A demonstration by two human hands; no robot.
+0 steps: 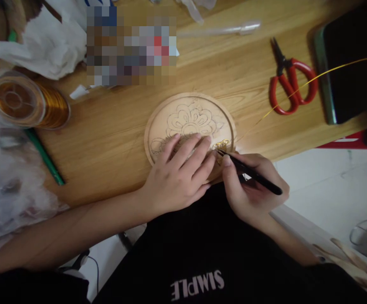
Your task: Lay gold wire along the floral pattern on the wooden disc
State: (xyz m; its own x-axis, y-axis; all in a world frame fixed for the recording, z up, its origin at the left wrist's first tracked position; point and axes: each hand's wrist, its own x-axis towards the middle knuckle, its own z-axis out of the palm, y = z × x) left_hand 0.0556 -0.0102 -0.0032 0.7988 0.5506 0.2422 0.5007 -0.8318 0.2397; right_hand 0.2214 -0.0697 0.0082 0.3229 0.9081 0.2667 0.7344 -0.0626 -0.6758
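- spool (17, 100), tabletop (101, 145) left: gold wire (55, 107) wound on
- left hand (178, 181): on tray (147, 137), grip apart
- tray: flower drawing (191, 119)
- right hand (254, 190): grip clamped on tweezers (261, 179)

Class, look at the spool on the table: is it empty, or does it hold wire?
Not empty: the spool has golden wire wound around it.

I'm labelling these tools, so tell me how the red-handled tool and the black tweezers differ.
The red-handled tool has two looped grips; the black tweezers are slim, without loops. The red-handled tool lies on the table, while the black tweezers are in the right hand. Both have dark, narrow tips.
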